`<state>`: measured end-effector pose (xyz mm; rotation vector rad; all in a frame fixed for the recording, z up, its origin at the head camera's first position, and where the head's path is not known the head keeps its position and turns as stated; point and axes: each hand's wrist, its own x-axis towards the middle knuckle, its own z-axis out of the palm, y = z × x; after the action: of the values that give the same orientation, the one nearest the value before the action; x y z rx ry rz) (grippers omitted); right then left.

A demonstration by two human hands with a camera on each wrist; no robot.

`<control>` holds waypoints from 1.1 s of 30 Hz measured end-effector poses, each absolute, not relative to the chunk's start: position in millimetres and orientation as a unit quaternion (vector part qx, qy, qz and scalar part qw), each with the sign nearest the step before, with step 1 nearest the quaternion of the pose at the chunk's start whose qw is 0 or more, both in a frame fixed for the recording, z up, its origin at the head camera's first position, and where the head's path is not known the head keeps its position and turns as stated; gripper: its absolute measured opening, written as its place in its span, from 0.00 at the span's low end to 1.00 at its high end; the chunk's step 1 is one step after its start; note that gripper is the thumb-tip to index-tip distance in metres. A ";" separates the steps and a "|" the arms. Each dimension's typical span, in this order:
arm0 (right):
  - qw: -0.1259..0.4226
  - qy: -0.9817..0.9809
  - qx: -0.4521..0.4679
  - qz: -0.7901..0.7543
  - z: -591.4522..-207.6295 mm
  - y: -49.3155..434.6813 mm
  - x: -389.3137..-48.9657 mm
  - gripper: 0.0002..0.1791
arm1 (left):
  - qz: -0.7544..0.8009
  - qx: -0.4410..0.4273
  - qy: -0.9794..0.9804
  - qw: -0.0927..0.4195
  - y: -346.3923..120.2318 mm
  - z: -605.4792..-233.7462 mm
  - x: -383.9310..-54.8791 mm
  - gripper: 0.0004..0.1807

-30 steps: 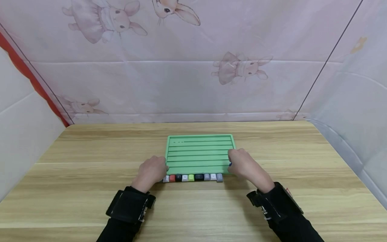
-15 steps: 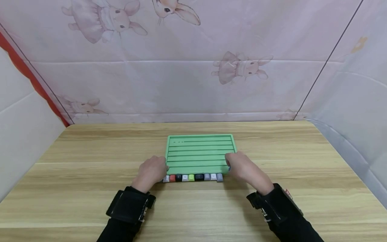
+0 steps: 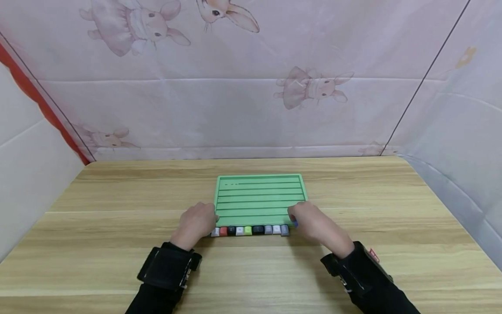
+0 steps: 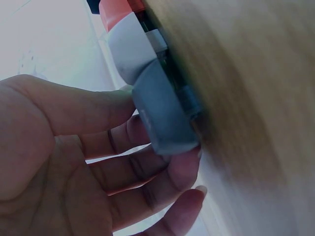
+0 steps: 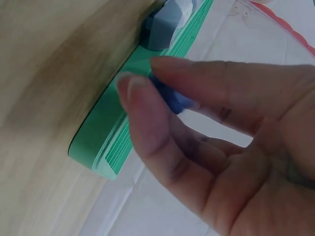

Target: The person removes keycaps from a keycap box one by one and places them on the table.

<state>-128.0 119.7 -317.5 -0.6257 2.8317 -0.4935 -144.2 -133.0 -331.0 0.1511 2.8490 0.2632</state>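
A green ridged board (image 3: 259, 198) lies on the table, with a row of coloured keycaps (image 3: 248, 230) along its front edge. My left hand (image 3: 197, 220) grips the board's front left corner. In the left wrist view its thumb and fingers close around the end beside a dark grey-blue keycap (image 4: 165, 110), which hides part of the grip. My right hand (image 3: 315, 223) pinches a small blue keycap (image 5: 170, 96) between thumb and index finger, above the board's front right corner. A grey keycap (image 5: 160, 30) ends the row just left of those fingertips.
The wooden table (image 3: 251, 274) extends around the board on all sides. Behind it hangs a pale cloth (image 3: 219, 113) printed with rabbits, and white cloth (image 3: 462, 144) closes off the right side.
My right hand has moved left and slightly toward me, carrying the blue keycap closer to the right end of the row. The left hand and the board have stayed put.
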 end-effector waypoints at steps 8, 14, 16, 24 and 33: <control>0.113 0.958 -0.211 -0.158 -315.5 118.8 -124.9 0.10 | 0.089 0.055 0.985 0.138 -133.4 -330.9 -143.8 0.12; 0.113 0.957 -0.214 -0.162 -314.6 117.7 -122.8 0.10 | 0.090 0.058 0.985 0.137 -133.9 -329.3 -142.2 0.12; 0.110 0.957 -0.214 -0.162 -314.5 117.4 -122.3 0.10 | 0.091 0.058 0.985 0.137 -133.9 -329.1 -142.0 0.12; 0.098 0.953 -0.238 -0.162 -316.1 118.3 -122.4 0.12 | 0.094 0.054 0.984 0.139 -133.7 -330.0 -143.4 0.11; 0.087 0.949 -0.253 -0.166 -314.9 119.8 -123.4 0.12 | 0.097 0.056 0.984 0.140 -134.1 -328.9 -142.9 0.11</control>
<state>-123.4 119.8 -314.9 -0.7527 2.8273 -0.4943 -142.9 -134.1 -328.9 0.1621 2.8429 0.2793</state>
